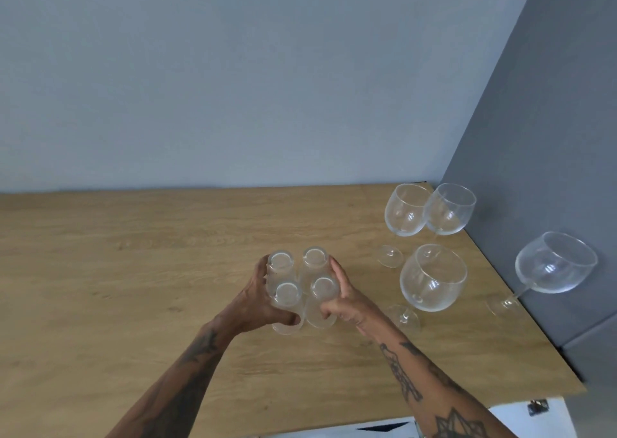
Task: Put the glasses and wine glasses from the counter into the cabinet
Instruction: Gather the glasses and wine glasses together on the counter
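Observation:
Several clear tumbler glasses [301,287] stand bunched together on the wooden counter [150,270]. My left hand [257,300] presses against the left side of the bunch and my right hand [347,300] against the right side, squeezing the glasses between them. To the right stand three round wine glasses: two at the back [405,210] [449,209] and one nearer [432,277]. A further wine glass shape [556,262] shows on the dark panel at the right; it looks like a reflection.
A pale blue-grey wall [267,87] runs behind the counter. A dark grey glossy panel [551,120] closes off the right side. The counter's front edge lies at the bottom right, with a white cabinet front [521,417] below it.

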`<action>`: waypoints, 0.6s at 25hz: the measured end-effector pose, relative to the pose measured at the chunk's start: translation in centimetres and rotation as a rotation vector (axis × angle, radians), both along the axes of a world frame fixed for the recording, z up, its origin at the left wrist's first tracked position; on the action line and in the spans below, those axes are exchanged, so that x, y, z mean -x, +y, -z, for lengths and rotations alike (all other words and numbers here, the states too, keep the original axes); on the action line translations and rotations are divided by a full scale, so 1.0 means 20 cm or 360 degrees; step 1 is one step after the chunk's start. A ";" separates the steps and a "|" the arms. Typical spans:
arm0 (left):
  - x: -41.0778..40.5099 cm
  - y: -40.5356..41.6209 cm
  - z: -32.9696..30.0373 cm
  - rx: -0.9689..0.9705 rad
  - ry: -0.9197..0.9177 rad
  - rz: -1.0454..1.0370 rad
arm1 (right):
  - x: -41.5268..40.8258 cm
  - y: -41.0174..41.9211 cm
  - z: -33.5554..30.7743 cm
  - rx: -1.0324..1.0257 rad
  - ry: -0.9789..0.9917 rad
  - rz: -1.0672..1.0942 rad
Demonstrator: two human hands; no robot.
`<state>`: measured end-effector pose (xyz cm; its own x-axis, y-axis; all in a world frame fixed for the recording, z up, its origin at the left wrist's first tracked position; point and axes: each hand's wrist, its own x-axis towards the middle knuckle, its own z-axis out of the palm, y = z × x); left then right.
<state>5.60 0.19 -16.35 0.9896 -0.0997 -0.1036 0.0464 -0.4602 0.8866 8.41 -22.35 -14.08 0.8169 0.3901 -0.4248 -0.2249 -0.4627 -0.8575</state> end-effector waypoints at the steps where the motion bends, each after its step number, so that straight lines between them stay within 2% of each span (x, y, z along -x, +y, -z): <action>1: 0.00 0.00 -0.01 0.0010 -0.0003 0.0014 | 0.02 0.01 -0.02 0.0044 -0.0023 0.0011; 5: 0.07 0.06 -0.10 -0.0233 0.0178 -0.0006 | 0.19 -0.05 -0.23 0.0380 -0.0326 -0.0055; 6: 0.10 0.10 -0.14 -0.0258 0.0115 -0.0103 | 0.26 -0.11 -0.31 0.0379 -0.0444 -0.0134; 9: 0.18 0.11 -0.33 -0.0146 -0.0548 -0.0411 | 0.41 -0.45 -0.64 0.0088 -0.0619 -0.0195; 11: 0.13 -0.04 -0.53 -0.0190 -0.0876 -0.0386 | 0.38 -0.73 -0.86 0.0049 -0.0811 0.0058; 12: 0.09 -0.18 -0.63 -0.0264 -0.0941 -0.0276 | 0.30 -0.87 -0.94 0.0148 -0.0949 0.0231; 13: 0.04 -0.33 -0.73 -0.0333 -0.0943 -0.0139 | 0.21 -1.00 -1.00 0.0312 -0.1041 0.0402; 15: -0.06 -0.65 -0.87 -0.0513 -0.0797 0.0124 | 0.00 -1.22 -1.06 0.0670 -0.1024 0.0620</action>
<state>6.80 -12.73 1.02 0.9170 -0.2149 0.3361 -0.3854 -0.6947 0.6073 8.45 -46.76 7.08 0.9913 -0.0538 0.1202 0.0371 -0.7614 -0.6472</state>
